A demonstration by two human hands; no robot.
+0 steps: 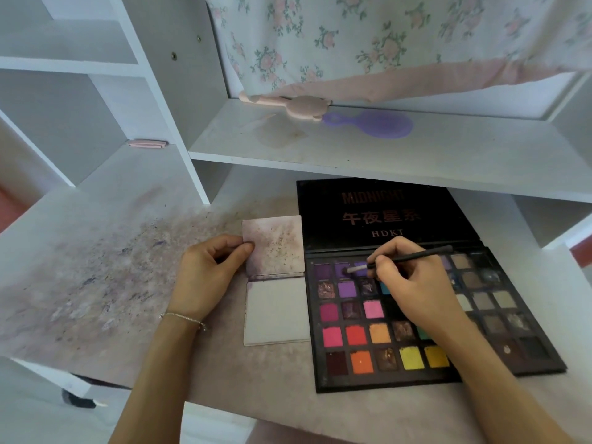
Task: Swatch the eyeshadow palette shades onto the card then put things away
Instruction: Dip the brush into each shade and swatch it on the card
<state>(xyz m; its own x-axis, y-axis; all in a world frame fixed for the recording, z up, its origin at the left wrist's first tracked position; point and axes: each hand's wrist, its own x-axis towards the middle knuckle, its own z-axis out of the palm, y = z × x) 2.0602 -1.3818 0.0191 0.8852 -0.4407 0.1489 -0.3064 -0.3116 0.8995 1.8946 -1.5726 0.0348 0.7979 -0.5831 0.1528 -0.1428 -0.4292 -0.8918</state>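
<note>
Right hand (413, 283) gripping brush (407, 259) over palette (416, 318) at table (96, 283) front edge, covering middle pans, left hand (208, 274) pinching card (274, 245) beside it, shelf (352, 152) overhanging lid.

Home vanity nook: white shelves (352, 149) (hairbrush (381, 124) above), floral curtain (384, 36).

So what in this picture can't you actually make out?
All in the head view:
- Several pans in the palette: covered by the right hand and its forearm.
- Tip of the brush: too small to tell whether it has picked up colour.
- Left edge of the card: under the left hand, whose fingers pinch it.
- The top of the purple hairbrush on the shelf: blurred, and overlapped by a pink object.
</note>
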